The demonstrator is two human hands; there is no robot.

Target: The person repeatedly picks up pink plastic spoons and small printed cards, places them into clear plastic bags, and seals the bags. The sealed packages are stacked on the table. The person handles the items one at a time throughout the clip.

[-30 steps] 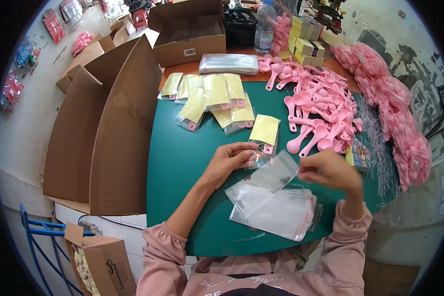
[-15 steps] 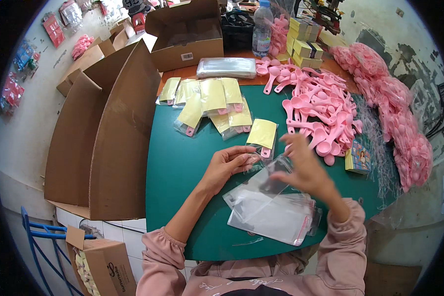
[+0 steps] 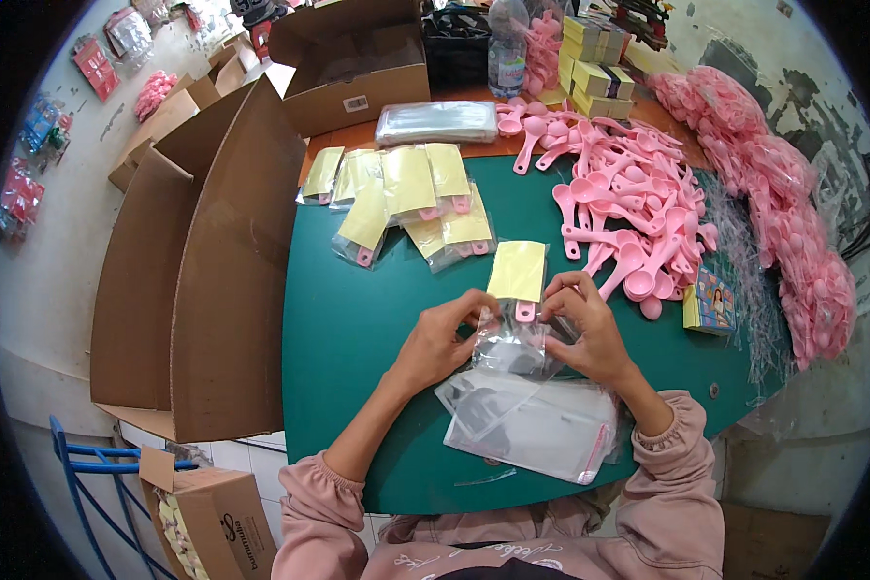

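Between my hands is a clear plastic bag holding a pale yellow card and a pink spoon, whose handle end peeks out below the card. My left hand pinches the bag's left edge. On the other edge, my right hand grips the plastic with bent fingers. Just below lies a stack of flat clear bags on the green table mat. Several filled bags with yellow cards lie in a cluster at the far left of the mat.
Loose pink spoons are heaped at the right, beside a small stack of printed cards. Bagged pink spoons line the right edge. A large cardboard box stands left; a water bottle and card stacks stand behind.
My right hand has come down to the bag's right edge and closed on it. The filled bag is now held between both hands, its open plastic end spread toward me.
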